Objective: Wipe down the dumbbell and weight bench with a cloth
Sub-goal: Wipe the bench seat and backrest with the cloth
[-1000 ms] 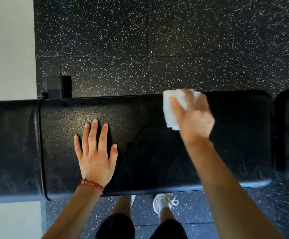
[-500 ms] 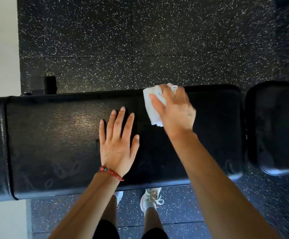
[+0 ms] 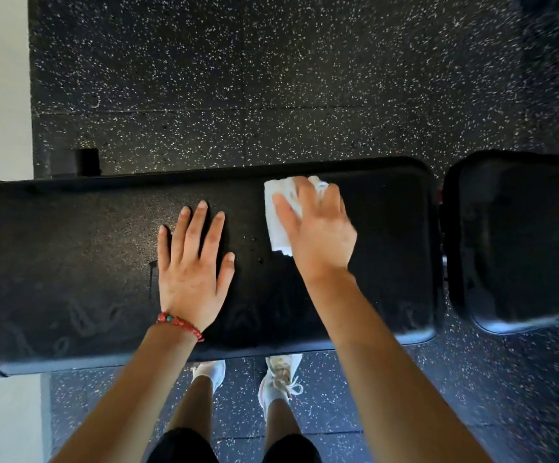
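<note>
Since half a second back, both hands have slid toward the bench's right end, and the left hand sits closer to the near edge than it did.

From the head camera: the left hand lies flat on the weight bench, fingers straight and spread, palm down near the middle of the long pad. A red beaded bracelet circles that wrist. The right hand presses the white cloth onto the pad by the far edge, toward the right end; the thumb lies across the cloth and the fingers curl over its top, though motion blur hides whether they pinch it. A few small droplets dot the pad between the two hands. A separate seat pad stands just past the right end, with a narrow gap between. No brand, label or writing can be read anywhere. Below the near edge, white shoes stand on the speckled rubber floor.
</note>
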`<state>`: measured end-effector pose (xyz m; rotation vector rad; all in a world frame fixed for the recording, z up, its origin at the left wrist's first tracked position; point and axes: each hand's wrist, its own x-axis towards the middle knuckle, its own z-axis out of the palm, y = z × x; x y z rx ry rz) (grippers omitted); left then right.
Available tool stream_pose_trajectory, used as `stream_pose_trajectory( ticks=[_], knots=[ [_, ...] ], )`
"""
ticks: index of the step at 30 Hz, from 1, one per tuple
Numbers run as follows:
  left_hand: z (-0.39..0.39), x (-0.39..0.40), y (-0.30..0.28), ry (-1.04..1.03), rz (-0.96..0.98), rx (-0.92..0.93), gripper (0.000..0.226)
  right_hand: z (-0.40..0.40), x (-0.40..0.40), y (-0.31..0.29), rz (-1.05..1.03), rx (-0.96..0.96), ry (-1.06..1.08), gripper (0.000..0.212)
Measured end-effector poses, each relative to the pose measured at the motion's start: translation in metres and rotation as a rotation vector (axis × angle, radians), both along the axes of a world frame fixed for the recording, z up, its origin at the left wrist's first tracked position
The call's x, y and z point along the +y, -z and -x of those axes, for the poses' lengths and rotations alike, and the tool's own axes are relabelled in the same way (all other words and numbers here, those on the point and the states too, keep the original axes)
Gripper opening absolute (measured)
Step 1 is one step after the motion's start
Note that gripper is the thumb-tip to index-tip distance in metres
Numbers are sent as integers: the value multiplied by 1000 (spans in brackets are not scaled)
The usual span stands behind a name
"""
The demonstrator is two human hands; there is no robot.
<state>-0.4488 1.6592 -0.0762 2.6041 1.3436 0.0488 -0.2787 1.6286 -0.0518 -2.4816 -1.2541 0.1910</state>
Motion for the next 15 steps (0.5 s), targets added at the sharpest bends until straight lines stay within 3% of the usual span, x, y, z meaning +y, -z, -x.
stream_pose_trajectory(
  ticks=[3,5,8,15],
  knots=[
    [1,-4,-4,-29,-31,-22,52,-30,-17,1,5,14,-23,38],
    [3,-9,-5,-48,-47,-44,51,-62,-40,4,66,85,107,41],
    [8,-24,-6,-40,-66,-63,50,-91,-67,3,11,-26,276,40],
    [11,-54,-2,-73,-17,-46,50,-57,-102,8,-61,-41,292,40]
  ],
)
